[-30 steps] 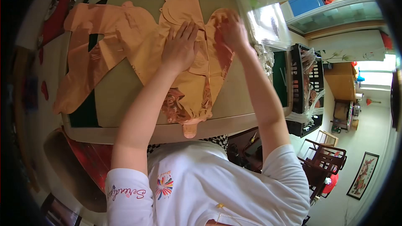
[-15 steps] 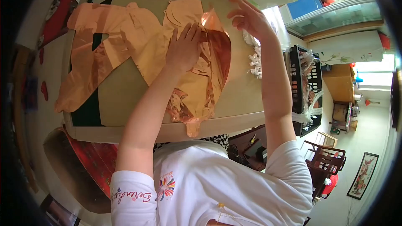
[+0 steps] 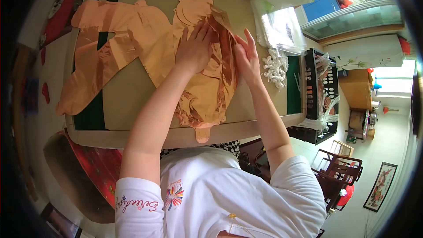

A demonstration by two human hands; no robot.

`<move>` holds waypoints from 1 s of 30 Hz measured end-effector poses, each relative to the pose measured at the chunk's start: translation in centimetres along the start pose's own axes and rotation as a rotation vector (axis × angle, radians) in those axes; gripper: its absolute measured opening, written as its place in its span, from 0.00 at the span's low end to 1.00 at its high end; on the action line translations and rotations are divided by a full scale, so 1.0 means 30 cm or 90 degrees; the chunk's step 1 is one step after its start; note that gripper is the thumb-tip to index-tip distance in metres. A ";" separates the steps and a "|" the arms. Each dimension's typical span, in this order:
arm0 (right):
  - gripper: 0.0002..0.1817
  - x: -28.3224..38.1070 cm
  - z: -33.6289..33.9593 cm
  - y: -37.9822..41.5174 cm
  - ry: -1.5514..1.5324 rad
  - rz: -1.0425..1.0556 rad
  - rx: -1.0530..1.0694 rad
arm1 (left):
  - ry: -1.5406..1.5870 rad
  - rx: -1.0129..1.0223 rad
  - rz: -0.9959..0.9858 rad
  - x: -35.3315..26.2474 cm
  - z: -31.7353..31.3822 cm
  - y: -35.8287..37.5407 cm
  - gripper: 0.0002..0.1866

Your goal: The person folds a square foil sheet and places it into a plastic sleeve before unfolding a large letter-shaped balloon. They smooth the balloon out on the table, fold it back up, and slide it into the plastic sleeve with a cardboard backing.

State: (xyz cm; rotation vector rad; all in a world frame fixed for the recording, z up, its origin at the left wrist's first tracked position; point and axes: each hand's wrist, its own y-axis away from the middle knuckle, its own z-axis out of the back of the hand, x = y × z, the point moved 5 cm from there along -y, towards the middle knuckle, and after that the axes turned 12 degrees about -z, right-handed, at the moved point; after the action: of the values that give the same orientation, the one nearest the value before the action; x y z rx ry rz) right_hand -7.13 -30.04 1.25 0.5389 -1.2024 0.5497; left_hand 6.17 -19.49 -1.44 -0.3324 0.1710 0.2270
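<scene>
Flat copper foil balloon [image 3: 158,48] lay on worktop [image 3: 99,138], its R part folded partly up. L hand [image 3: 194,53] rested on foil w/ fingers nearly straight, grasping nothing. R hand [image 3: 246,59], half open, was at the raised edge; cannot tell if it pinched. White string [image 3: 276,68] & clear plastic bags [image 3: 280,28] lay nearby.

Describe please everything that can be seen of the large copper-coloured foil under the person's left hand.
The foil looks thin, shiny and metallic, with wrinkles and brighter reflections. It lies spread on the table, mostly flat, with irregular curved outlines. Its left part has a small dark opening; a rounded tab reaches over the near rim. The left hand rests flat on it; its right side is raised in folds beside the right hand, whose exact grip is unclear.
</scene>
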 end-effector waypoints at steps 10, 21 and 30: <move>0.30 -0.061 0.029 -0.005 0.139 0.048 -0.156 | -0.007 0.008 -0.010 0.012 -0.004 -0.013 0.28; 0.12 -0.018 0.022 -0.005 0.107 0.053 -0.146 | -0.010 -0.026 -0.025 0.016 0.001 -0.013 0.28; 0.14 0.098 -0.031 0.001 0.115 0.121 0.059 | 0.107 -0.033 -0.002 0.026 0.025 -0.020 0.28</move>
State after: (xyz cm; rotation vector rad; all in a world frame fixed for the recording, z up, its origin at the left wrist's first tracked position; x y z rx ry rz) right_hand -5.71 -29.08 3.83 0.4453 -1.0656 0.8033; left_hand 7.17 -19.63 -0.73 -0.4027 0.3309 0.2002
